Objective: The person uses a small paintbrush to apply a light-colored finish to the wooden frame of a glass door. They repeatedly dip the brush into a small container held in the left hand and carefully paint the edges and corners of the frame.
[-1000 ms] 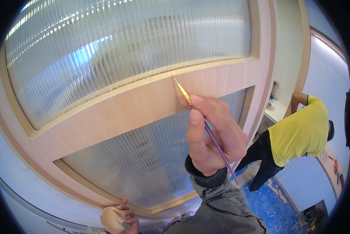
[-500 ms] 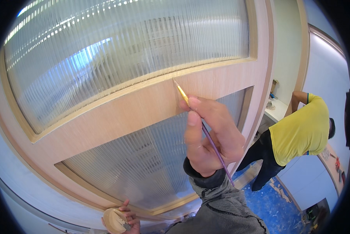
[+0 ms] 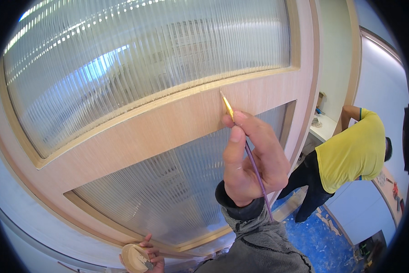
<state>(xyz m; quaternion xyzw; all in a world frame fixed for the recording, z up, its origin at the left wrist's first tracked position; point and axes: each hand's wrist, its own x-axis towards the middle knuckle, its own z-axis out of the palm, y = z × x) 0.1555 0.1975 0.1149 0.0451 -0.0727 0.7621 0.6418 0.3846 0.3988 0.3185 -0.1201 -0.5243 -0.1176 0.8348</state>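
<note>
Between its thumb and fingers my right hand pinches a thin paintbrush with a purple handle and a gold-coloured ferrule. The brush tip is at the upper edge of the pale wooden rail, close under the upper ribbed glass pane. Low in the view, my left hand holds a small round cup with beige stuff inside. A grey, flat-bladed piece rests in or against that cup; its kind is unclear. The lower ribbed glass pane lies behind my right hand.
To the right a person in a yellow shirt bends toward a white counter. Blue sheeting with scraps covers the floor. Small tools, one of them red, lie on a wooden surface at far right.
My right hand has slid a little to the right with the paintbrush, its tip moving along the rail's upper edge. My left hand and the cup stay about where they were.
</note>
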